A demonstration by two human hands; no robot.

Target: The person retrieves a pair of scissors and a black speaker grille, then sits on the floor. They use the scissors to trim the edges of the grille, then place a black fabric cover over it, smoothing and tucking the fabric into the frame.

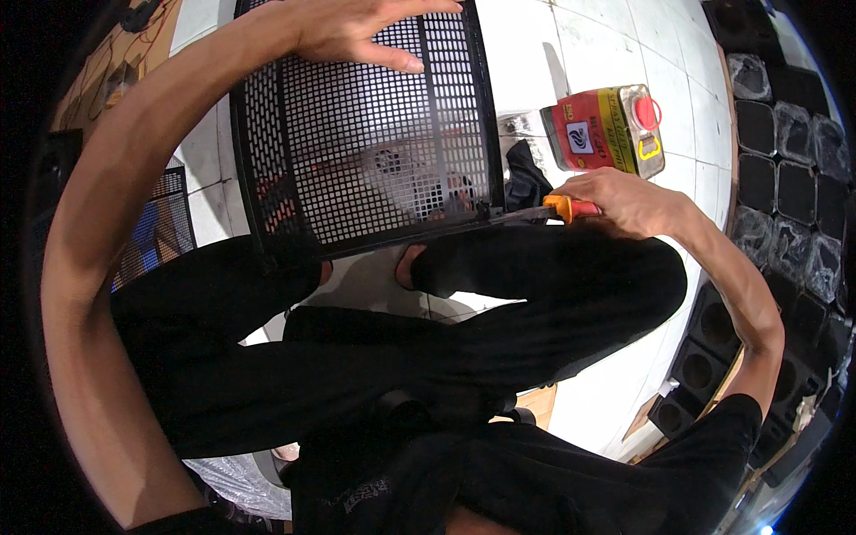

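Across my legs leans a black perforated metal grille [357,152] in a dark frame. My left hand [357,31] reaches over its far end, fingers spread, palm toward the mesh; it appears to rest on it. By the grille's near right corner, my right hand [624,201] is closed around the orange and red handle of a screwdriver [571,209]. Its thin shaft points left, toward the frame's corner; the tip is hard to make out there. A crumpled black cloth [526,178] lies beside that corner, just beyond the shaft.
A red and yellow metal can [597,134] with a red cap stands beyond my right hand on white floor tiles [588,45]. Stacked black speaker boxes [758,129], some plastic-wrapped, line the right side. Another mesh panel [165,214] is at my left.
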